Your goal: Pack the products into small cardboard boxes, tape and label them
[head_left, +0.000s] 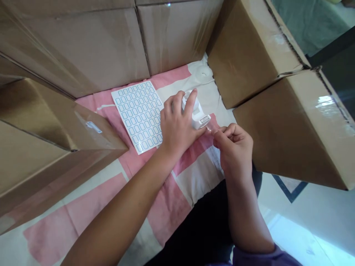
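Note:
A white tape dispenser (197, 115) rests on the pink and white cloth. My left hand (179, 120) is wrapped over it from the left, fingers curled around its body. Just right of the dispenser's cutting end, my right hand (234, 142) pinches the end of a strip of clear tape (210, 129) between thumb and fingers. The strip runs from the dispenser to my fingertips. Left of my left hand lies a sheet of blue-edged labels (138, 114), partly covered by that hand.
Cardboard boxes enclose the cloth (163, 221): two behind (83, 48) (177, 37), two at the right (244, 51) (288, 129), and more at the left (91, 129). A roll of clear tape (203, 74) lies near the back corner. Tiled floor (310, 218) shows at lower right.

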`<state>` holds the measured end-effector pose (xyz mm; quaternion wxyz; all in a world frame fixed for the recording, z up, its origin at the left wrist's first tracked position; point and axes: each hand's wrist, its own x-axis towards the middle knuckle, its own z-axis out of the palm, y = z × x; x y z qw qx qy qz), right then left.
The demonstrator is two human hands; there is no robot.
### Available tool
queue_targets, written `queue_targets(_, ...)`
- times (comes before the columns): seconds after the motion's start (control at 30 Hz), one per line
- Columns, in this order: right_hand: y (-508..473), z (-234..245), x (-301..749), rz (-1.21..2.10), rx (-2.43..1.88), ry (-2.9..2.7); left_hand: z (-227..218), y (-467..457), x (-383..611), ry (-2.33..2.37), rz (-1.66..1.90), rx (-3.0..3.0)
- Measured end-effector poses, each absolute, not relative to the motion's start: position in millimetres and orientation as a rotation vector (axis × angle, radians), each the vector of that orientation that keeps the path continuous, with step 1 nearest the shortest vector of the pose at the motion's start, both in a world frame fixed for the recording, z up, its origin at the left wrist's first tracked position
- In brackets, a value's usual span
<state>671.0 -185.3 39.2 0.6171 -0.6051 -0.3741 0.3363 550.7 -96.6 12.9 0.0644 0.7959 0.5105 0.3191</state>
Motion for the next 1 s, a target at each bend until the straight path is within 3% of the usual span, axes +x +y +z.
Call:
queue_targets(0.4,-170,24,678,0.919,-1.513,-0.887,13,-97,550,1.491,0.953,2.363)
queue_targets(0.77,-179,16,673,0.631,-1.383,-0.974,0,-88,549,1.111,1.241,2.16)
queue_targets(1.0,-198,59,653,0.32,-1.17,-1.087,41,-127,520,0.854,1.286,1.811)
